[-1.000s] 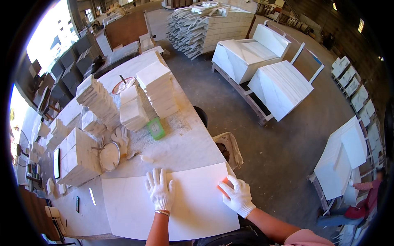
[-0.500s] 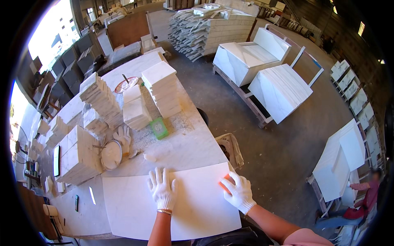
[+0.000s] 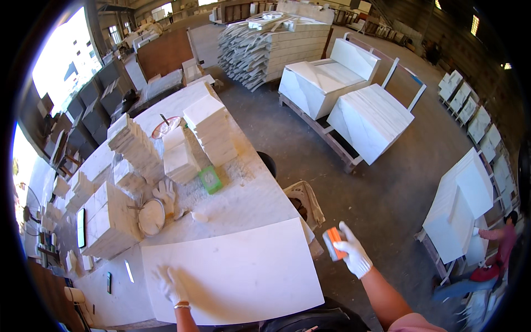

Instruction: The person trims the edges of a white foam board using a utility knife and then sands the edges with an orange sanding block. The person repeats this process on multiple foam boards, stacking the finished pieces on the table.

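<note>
A large white slab (image 3: 243,271) lies flat on the marble-topped table in front of me. Over its left part is my gloved left hand (image 3: 172,286), fingers spread and a little blurred, with nothing in it. Beyond the slab's right edge, my gloved right hand (image 3: 353,255) is raised over the floor side. It grips an orange and grey sanding block (image 3: 334,243), whose grey face is turned to the left.
Stacks of marble tiles (image 3: 210,130), a green box (image 3: 210,180), a round dish of white paste (image 3: 151,217) and a loose glove (image 3: 166,195) stand beyond the slab. Pallets of slabs (image 3: 370,122) are on the floor. A person (image 3: 495,249) works at far right.
My right hand has lifted the sanding block off the slab and moved right, past its edge. My left hand has slid left and nearer. The view has shifted slightly.
</note>
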`<state>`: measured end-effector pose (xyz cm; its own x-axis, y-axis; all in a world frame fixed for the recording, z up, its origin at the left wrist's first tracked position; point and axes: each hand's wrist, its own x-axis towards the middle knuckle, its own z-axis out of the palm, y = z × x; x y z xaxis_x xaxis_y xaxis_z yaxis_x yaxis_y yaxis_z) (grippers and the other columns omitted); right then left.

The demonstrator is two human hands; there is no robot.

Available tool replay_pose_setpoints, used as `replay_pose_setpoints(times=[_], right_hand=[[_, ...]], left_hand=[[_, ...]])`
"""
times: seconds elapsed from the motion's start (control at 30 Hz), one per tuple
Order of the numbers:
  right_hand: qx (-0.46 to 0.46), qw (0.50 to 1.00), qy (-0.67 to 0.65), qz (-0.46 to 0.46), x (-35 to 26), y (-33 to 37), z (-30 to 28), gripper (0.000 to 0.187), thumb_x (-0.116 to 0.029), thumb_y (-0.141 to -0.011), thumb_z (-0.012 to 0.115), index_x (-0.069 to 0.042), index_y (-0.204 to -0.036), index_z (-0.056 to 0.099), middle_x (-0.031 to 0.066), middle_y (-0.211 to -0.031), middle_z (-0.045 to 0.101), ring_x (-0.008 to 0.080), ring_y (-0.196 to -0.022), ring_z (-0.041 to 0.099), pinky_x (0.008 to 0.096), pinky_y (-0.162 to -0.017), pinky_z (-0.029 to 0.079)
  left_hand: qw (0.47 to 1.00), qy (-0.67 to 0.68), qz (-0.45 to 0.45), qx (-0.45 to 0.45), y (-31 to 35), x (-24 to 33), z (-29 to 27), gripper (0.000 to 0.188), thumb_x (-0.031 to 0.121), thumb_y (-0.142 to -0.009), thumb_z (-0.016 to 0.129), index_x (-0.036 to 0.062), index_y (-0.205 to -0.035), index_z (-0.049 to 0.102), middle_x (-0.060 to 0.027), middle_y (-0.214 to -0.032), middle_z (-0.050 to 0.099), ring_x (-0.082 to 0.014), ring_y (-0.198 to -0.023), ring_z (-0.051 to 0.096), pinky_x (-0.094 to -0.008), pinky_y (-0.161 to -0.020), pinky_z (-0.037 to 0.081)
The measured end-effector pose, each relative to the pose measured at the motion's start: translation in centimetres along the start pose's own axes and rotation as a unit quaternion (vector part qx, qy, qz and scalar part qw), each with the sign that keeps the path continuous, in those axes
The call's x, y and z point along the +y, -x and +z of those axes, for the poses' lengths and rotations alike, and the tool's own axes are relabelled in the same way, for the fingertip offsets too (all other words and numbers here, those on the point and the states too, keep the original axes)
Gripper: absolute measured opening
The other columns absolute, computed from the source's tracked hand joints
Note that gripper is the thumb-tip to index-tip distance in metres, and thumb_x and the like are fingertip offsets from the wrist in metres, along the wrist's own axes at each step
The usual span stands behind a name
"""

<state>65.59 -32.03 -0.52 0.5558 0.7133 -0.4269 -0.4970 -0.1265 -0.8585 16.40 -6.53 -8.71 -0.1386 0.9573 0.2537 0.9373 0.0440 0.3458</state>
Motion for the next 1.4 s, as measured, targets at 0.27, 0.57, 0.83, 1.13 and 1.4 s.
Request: replay_pose_setpoints(times=[0.27, 0.57, 0.83, 1.13, 1.4], right_hand=[[-0.106, 0.982, -0.054, 0.147, 3.3, 5.6, -0.5, 0.091, -0.012, -0.085, 0.066, 0.003, -0.160, 0.017, 0.0162, -0.147, 0.048, 0.0224, -0.134, 0.050, 0.0349, -0.112, 0.039], [-0.160, 0.974, -0.027, 0.156, 5.0, 5.4, 0.2, 0.088, -0.007, -0.086, 0.064, 0.006, -0.159, 0.017, 0.0169, -0.155, 0.041, 0.0212, -0.143, 0.040, 0.0312, -0.117, 0.031], [-0.088, 0.987, 0.019, 0.133, 2.4, 6.4, -3.8, 0.082, -0.015, -0.075, 0.067, 0.005, -0.151, 0.041, 0.0108, -0.150, 0.049, 0.0189, -0.139, 0.044, 0.0306, -0.116, 0.030], [-0.099, 0.983, 0.048, 0.144, -0.2, 3.8, -6.4, 0.079, -0.011, -0.077, 0.065, 0.000, -0.151, 0.042, 0.0098, -0.132, 0.059, 0.0189, -0.121, 0.057, 0.0318, -0.106, 0.042], [-0.035, 0.998, -0.043, -0.032, -1.7, -6.7, -3.1, 0.077, -0.010, -0.094, 0.061, 0.002, -0.159, 0.023, 0.0110, -0.165, 0.029, 0.0224, -0.140, 0.046, 0.0332, -0.112, 0.040]], left_hand=[[0.999, 0.011, -0.033, -0.009, -3.2, -4.8, -2.0, 0.034, 0.029, -0.098, 0.053, 0.0027, -0.116, 0.062, -0.0240, -0.121, 0.062, -0.0415, -0.112, 0.058, -0.0505, -0.097, 0.045], [0.980, 0.071, -0.174, 0.058, -5.0, -8.2, 0.2, 0.048, 0.041, -0.097, 0.053, 0.0039, -0.126, 0.063, -0.0252, -0.119, 0.063, -0.0423, -0.112, 0.059, -0.0469, -0.097, 0.047], [0.978, 0.043, -0.192, -0.077, 0.4, 0.6, -3.6, 0.059, 0.045, -0.097, 0.054, 0.0025, -0.137, 0.057, -0.0298, -0.139, 0.054, -0.0421, -0.123, 0.056, -0.0483, -0.102, 0.045], [0.993, -0.031, -0.094, -0.065, 1.6, 1.2, -3.3, 0.062, 0.041, -0.097, 0.057, 0.0009, -0.144, 0.050, -0.0298, -0.140, 0.053, -0.0423, -0.129, 0.052, -0.0461, -0.108, 0.042], [0.979, -0.003, 0.199, -0.049, 1.5, 17.4, 4.6, 0.063, 0.039, -0.097, 0.060, 0.0087, -0.150, 0.046, -0.0269, -0.159, 0.033, -0.0480, -0.142, 0.037, -0.0546, -0.116, 0.033]])
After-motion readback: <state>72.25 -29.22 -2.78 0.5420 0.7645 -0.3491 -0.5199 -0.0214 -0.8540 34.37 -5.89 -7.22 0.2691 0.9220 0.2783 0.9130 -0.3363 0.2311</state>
